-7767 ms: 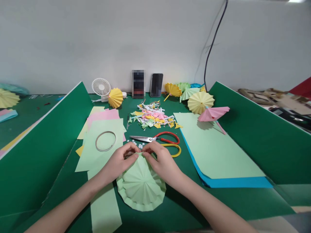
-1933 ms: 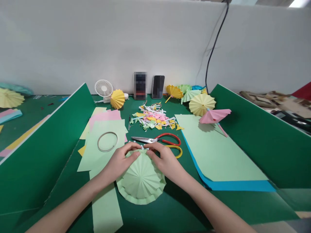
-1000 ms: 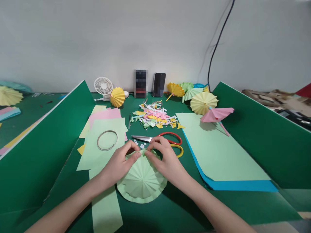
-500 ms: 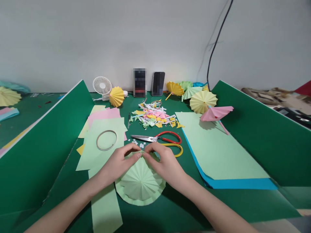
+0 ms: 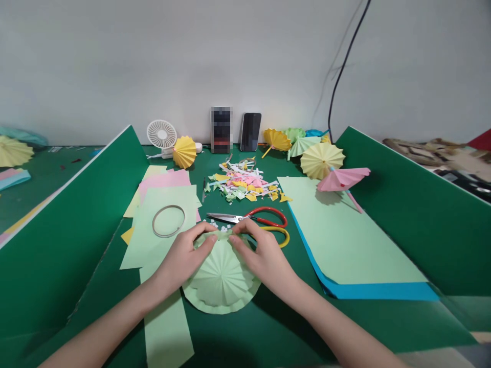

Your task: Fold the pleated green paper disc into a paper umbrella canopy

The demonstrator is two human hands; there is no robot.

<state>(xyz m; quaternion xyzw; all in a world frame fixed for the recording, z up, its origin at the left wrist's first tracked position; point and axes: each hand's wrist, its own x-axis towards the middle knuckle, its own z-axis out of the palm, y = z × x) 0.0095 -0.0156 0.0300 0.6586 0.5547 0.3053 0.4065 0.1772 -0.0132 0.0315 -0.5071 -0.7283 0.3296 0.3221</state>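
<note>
At the lower centre of the frame, a pleated green paper disc (image 5: 224, 281) lies flat on the green surface (image 5: 276, 327) between the two forearms, its near half bare and its far rim under the fingertips. The left hand (image 5: 179, 258) comes in from the lower left and the right hand (image 5: 265, 257) from the lower right. Neither is nearer than the other, and their fingertips meet at the disc's far edge, up-frame from its centre. Each hand is curled, palm down and wrist low, with thumb and forefinger pinching that rim from its own side while the other fingers rest on the pleats. The pleats run out like spokes, so the disc has no long axis. Just beyond the pinch lie red-and-yellow scissors (image 5: 245, 220), blades pointing left. A ring of tape (image 5: 169, 236) sits up-left on a pale green sheet (image 5: 141, 245).
</note>
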